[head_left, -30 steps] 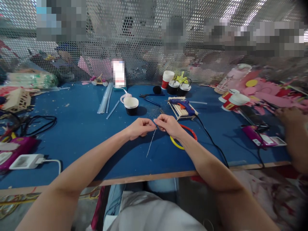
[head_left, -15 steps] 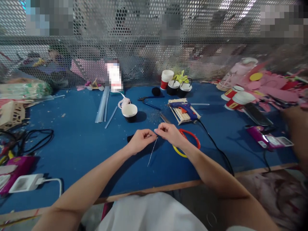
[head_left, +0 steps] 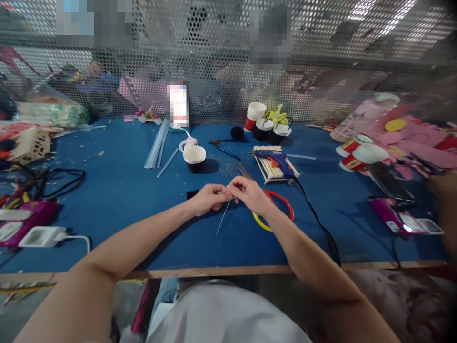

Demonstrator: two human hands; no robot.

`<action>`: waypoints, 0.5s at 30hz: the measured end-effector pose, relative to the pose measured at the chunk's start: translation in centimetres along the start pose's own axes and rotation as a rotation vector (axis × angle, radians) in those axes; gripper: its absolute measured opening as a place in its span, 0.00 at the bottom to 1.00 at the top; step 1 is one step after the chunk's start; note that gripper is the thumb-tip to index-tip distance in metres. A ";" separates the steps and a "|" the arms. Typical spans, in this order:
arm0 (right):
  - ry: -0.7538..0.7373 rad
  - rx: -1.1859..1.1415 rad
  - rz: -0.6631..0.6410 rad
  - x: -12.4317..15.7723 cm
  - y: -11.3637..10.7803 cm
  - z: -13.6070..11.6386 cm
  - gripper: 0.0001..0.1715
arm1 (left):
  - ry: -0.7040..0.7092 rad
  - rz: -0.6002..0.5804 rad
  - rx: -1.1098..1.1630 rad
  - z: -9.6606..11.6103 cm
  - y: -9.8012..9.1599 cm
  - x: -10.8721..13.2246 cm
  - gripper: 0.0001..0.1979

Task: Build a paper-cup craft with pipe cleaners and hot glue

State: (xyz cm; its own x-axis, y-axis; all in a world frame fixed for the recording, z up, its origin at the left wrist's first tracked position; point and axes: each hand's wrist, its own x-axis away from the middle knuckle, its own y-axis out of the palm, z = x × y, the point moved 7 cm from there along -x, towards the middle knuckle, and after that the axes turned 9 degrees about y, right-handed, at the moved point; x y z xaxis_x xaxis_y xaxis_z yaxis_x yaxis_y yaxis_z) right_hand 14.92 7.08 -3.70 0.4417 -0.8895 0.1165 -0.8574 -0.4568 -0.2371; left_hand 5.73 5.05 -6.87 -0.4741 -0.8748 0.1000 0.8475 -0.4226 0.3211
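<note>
In the middle of the blue table, my left hand (head_left: 211, 198) and my right hand (head_left: 247, 193) meet fingertip to fingertip, both pinched closed. From between them a thin, pale twisted strand (head_left: 223, 219) hangs down toward the table; its upper end is hidden by the fingers. I cannot make out whether it is wire or thread. Scissors with red and yellow handles (head_left: 293, 209) lie under my right wrist, partly covered. A small black piece (head_left: 192, 194) rests just behind my left hand, its shape mostly hidden.
Ahead stand a black-and-white paper cup (head_left: 194, 159) and two handled cups (head_left: 263, 128). A blue glue gun (head_left: 276, 159) rests on a stick raft (head_left: 262, 172), its cord running forward. Pliers (head_left: 224, 148) lie behind. Power strips (head_left: 396, 216) sit at both sides. Perforated metal (head_left: 214, 71) closes the back.
My fingers have shifted slightly and pressed closer together around the strand, which still hangs below them. The whole view has turned a little, moving the table's contents within the picture.
</note>
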 end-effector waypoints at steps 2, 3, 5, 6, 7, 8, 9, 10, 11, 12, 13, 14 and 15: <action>0.008 -0.043 -0.014 0.0 -0.4 -0.1 0.13 | -0.020 -0.039 0.036 -0.1 0.1 -0.3 0.14; 0.019 -0.064 -0.027 0.0 -0.5 -0.1 0.12 | -0.026 -0.054 0.053 -0.1 0.1 -0.4 0.14; 0.054 -0.094 -0.045 0.1 -0.7 -0.3 0.12 | -0.025 -0.073 0.089 -0.2 0.0 -0.6 0.13; 0.070 -0.103 -0.045 0.2 -0.8 -0.5 0.12 | -0.018 -0.080 0.102 -0.2 0.0 -0.7 0.12; 0.083 -0.104 -0.042 0.3 -0.9 -0.7 0.12 | -0.011 -0.085 0.112 -0.3 -0.1 -0.8 0.12; 0.094 -0.098 -0.040 0.5 -0.9 -0.8 0.12 | -0.009 -0.089 0.119 -0.3 -0.1 -0.8 0.12; 0.102 -0.086 -0.043 0.6 -0.9 -0.9 0.11 | -0.013 -0.092 0.123 -0.4 -0.1 -0.7 0.12; 0.110 -0.073 -0.053 0.7 -0.7 -1.0 0.11 | -0.018 -0.097 0.125 -0.4 -0.1 -0.7 0.12; 0.117 -0.059 -0.067 0.7 -0.6 -1.1 0.11 | -0.023 -0.104 0.126 -0.5 -0.1 -0.6 0.12; 0.122 -0.048 -0.082 0.8 -0.4 -1.1 0.11 | -0.026 -0.110 0.125 -0.5 0.0 -0.5 0.12; 0.125 -0.040 -0.093 0.9 -0.2 -1.2 0.10 | -0.025 -0.115 0.123 -0.5 0.0 -0.4 0.12; 0.124 -0.033 -0.095 0.9 -0.2 -1.2 0.10 | -0.018 -0.118 0.120 -0.4 0.0 -0.3 0.12; 0.125 -0.029 -0.093 0.9 -0.1 -1.2 0.10 | -0.011 -0.123 0.117 -0.4 0.1 -0.3 0.12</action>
State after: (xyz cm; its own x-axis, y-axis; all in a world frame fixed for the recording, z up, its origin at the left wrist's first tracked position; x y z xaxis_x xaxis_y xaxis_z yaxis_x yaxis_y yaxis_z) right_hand 15.10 6.34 -2.42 0.4847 -0.8363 0.2562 -0.8225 -0.5355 -0.1916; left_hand 6.00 5.19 -7.23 -0.5753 -0.8155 0.0632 0.7498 -0.4948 0.4393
